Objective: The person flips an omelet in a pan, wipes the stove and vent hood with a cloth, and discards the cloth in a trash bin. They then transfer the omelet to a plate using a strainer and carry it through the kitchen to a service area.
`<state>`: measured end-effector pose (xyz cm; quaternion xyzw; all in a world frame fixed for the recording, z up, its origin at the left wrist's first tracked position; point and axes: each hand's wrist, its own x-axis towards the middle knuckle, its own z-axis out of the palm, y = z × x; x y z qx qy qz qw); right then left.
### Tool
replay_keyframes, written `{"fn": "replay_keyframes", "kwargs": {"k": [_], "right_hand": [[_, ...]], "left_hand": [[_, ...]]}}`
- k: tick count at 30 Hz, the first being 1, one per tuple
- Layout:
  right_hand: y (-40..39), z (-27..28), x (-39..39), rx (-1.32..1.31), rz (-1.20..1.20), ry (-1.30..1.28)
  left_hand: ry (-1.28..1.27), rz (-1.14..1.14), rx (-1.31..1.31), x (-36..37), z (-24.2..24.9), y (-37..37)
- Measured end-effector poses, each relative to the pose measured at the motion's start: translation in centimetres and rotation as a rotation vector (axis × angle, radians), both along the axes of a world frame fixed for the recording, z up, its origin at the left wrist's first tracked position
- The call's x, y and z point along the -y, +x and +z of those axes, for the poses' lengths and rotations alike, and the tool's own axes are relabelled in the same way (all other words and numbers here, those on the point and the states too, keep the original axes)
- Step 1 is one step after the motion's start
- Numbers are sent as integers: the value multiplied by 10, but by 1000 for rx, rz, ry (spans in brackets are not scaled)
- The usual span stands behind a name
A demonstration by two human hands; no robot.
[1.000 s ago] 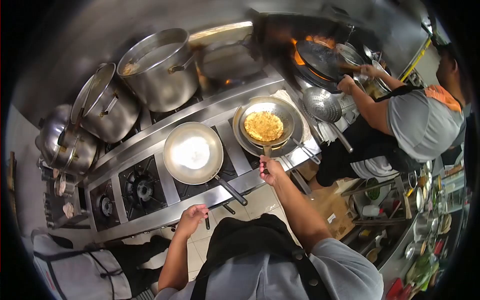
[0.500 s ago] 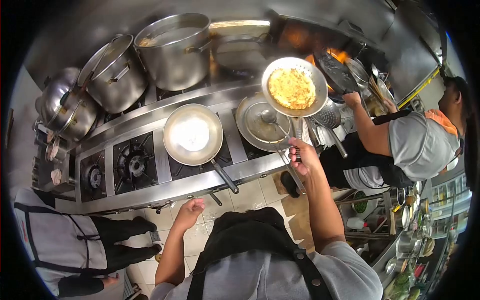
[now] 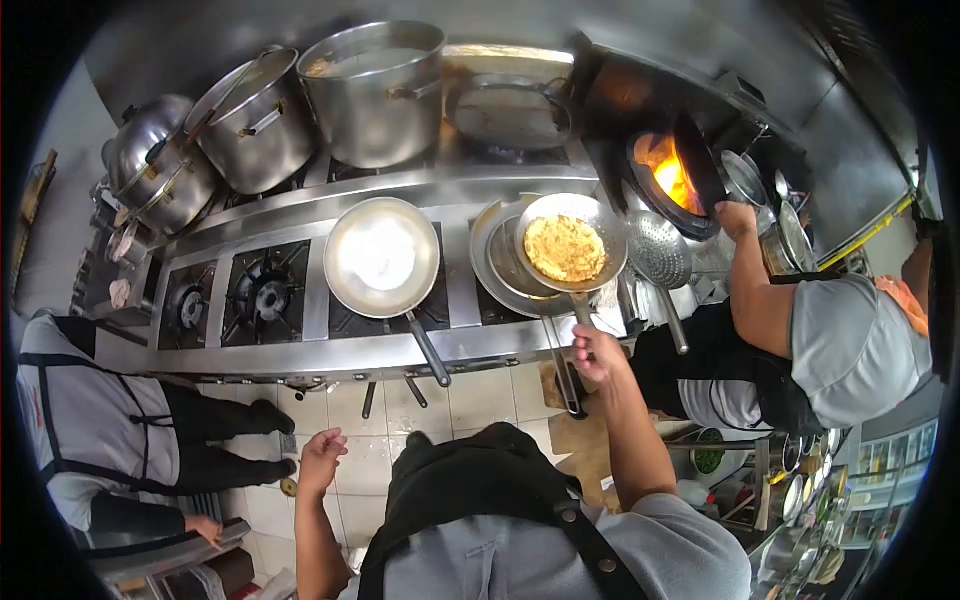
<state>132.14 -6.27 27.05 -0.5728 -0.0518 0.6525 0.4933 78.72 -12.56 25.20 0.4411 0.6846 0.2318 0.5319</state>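
Observation:
My right hand [image 3: 596, 352] is closed round the handle of a frying pan [image 3: 617, 232]. A browned yellow omelette [image 3: 565, 248] lies in that pan, which overlaps a wider metal pan [image 3: 487, 252] on the stove in this view. To the left, a second frying pan [image 3: 345, 255] sits over a burner with its black handle toward me; bright glare covers its middle. My left hand [image 3: 321, 460] hangs in front of the stove, holding nothing, its fingers loosely bent and apart.
Large stockpots [image 3: 370, 110] stand along the back of the stove [image 3: 460, 338]. At right, a co-worker [image 3: 850, 350] holds a wok [image 3: 703, 170] over a tall flame, near a perforated skimmer [image 3: 658, 250]. Another person [image 3: 105, 430] stands at left, close to a bare burner [image 3: 268, 297].
My right hand has lowered the pan with the omelette toward the stove. The co-worker's wok has tipped up, and a larger flame shows. My left hand has drawn back slightly.

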Motion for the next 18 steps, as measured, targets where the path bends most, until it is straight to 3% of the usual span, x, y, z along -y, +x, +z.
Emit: {"fn": "replay_keyframes", "kwargs": {"k": [5, 9, 13, 18], "right_hand": [[36, 3, -2, -214, 60, 36], [36, 0, -7, -8, 140, -28], [67, 2, 4, -36, 287, 44], [60, 49, 16, 16, 580, 148]], "left_hand": [[-41, 46, -58, 35, 6, 51], [-18, 181, 8, 69, 14, 88], [-35, 215, -70, 120, 13, 111], [-77, 355, -75, 182, 11, 127]]}}
